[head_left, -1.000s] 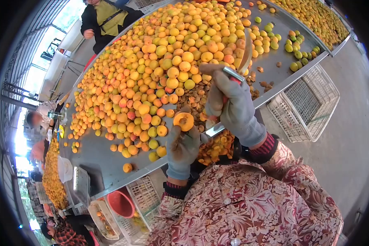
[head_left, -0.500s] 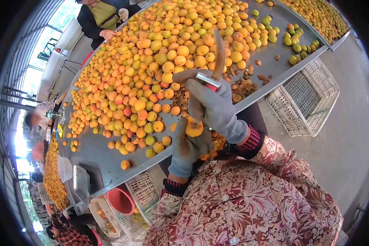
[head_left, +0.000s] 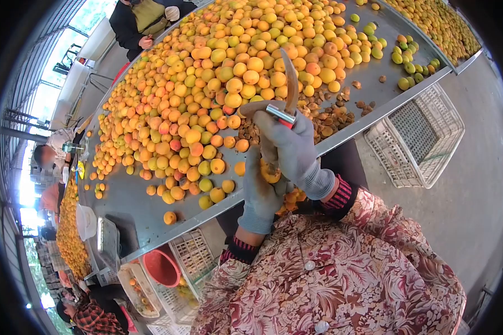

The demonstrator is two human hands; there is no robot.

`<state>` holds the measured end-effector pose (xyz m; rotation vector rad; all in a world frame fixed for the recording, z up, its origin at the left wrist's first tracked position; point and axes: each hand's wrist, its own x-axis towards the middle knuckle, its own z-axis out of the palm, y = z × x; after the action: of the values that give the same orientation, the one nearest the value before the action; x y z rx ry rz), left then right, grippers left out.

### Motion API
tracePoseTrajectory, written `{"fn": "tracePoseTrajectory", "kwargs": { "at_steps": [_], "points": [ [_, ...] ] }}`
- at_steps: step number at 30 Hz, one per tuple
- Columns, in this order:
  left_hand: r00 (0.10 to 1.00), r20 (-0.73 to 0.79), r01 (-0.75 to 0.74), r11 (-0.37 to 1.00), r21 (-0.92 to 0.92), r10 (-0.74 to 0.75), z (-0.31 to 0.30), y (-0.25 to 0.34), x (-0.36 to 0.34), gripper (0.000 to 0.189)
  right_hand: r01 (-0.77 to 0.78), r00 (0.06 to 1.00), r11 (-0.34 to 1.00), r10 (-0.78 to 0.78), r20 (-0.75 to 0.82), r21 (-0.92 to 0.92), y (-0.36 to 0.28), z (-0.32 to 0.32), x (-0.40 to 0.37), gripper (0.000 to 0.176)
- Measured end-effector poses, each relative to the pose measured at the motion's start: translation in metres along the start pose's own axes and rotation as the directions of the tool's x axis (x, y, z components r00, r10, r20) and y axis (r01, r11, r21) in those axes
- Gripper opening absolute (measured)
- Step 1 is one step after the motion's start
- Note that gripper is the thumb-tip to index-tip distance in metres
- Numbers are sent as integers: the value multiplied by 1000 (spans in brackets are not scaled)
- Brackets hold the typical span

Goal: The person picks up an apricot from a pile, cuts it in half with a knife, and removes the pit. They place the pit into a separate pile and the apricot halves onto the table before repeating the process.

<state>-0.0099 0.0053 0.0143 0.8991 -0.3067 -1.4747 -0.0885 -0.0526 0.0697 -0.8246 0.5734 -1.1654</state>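
Both my hands wear grey gloves with soiled fingers. My right hand (head_left: 297,151) is closed round a knife (head_left: 292,84) with a curved, stained blade and a red and metal handle; the blade points up and away from me. Just below it, my left hand (head_left: 259,195) grips a yellow-orange apricot (head_left: 271,172), partly hidden by the fingers of both hands. The right fingertips are at the fruit. Under the hands, orange cut apricot pieces (head_left: 292,199) show in part. Brown pits (head_left: 325,120) lie on the metal table (head_left: 134,198) just beyond my hands.
A large heap of apricots (head_left: 207,95) covers much of the table, with greener ones (head_left: 411,64) at the far right. A white plastic crate (head_left: 416,134) stands on the floor to the right. At left are a red bucket (head_left: 162,268) and crates. Other people work around the tables.
My left hand has shifted slightly right and turned upward, closer to the right hand. The apricot is more covered by fingers now. The knife has dipped slightly left. The view has shifted a little.
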Motion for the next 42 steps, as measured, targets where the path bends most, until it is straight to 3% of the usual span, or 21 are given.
{"fn": "tracePoseTrajectory", "kwargs": {
  "at_steps": [5,8,10,11,13,16,17,19,20,21,22,25,26,28,29,31,32,33,34,41,42],
  "points": [
    [991,131,-50,956,290,12,-40,-8,17,35,-120,990,975,132,-56,190,8,-17,14,28],
    [864,492,209,965,-157,-107,-40,-12,20,36,-242,948,871,307,-88,428,10,-18,14,30],
    [983,-104,-99,912,399,152,6,-7,2,47,-175,963,861,251,-99,477,12,-23,19,29],
    [983,-104,-100,911,400,153,-2,-6,7,47,-114,974,845,199,-109,523,11,-26,22,29],
    [940,339,-2,997,83,-27,-28,0,21,46,-90,967,848,201,-159,523,9,-35,31,28],
    [970,164,201,972,-122,-180,-28,12,31,46,95,989,989,-80,126,-116,15,-70,35,24],
    [970,165,201,972,-123,-179,-28,12,31,46,96,989,989,-81,126,-117,14,-66,31,24],
    [990,33,138,984,-115,-135,-26,12,30,45,-375,916,887,399,35,-270,12,-52,18,26],
    [990,33,138,984,-117,-135,-24,11,27,45,-375,916,886,399,35,-272,25,-50,12,26],
    [954,93,-293,817,496,286,-23,9,24,39,-296,940,891,335,60,-343,45,-50,7,31],
    [758,376,-531,170,830,533,-22,8,22,35,-215,957,886,274,91,-411,59,-52,3,36],
    [749,409,-533,106,840,521,-32,7,22,35,-13,971,628,194,140,-778,58,-45,-4,43],
    [749,403,-528,107,842,525,-42,0,27,35,61,974,597,138,178,-800,61,-48,-1,47],
    [949,63,-312,884,349,310,-61,-15,40,34,65,967,553,171,189,-831,60,-49,1,44],
    [947,55,-314,884,347,315,-58,-12,35,34,65,962,511,197,190,-857,59,-48,1,42],
    [771,393,-497,88,863,501,-48,-6,27,23,40,951,419,264,164,-907,53,-44,1,42],
    [773,387,-493,93,865,502,-48,-7,27,23,12,938,325,323,123,-946,51,-44,0,43],
    [925,158,-371,728,576,346,-48,-8,29,24,11,938,323,325,122,-946,52,-45,0,43],
    [995,83,-49,999,5,49,-47,-8,30,26,11,941,361,312,132,-933,54,-48,1,44],
    [997,-1,-78,995,-67,78,-40,-5,25,29,202,950,269,179,255,-942,61,-48,-2,31],
    [940,149,-341,874,345,308,-46,-8,22,28,203,949,271,183,258,-941,59,-50,-2,31]
  ]
}}
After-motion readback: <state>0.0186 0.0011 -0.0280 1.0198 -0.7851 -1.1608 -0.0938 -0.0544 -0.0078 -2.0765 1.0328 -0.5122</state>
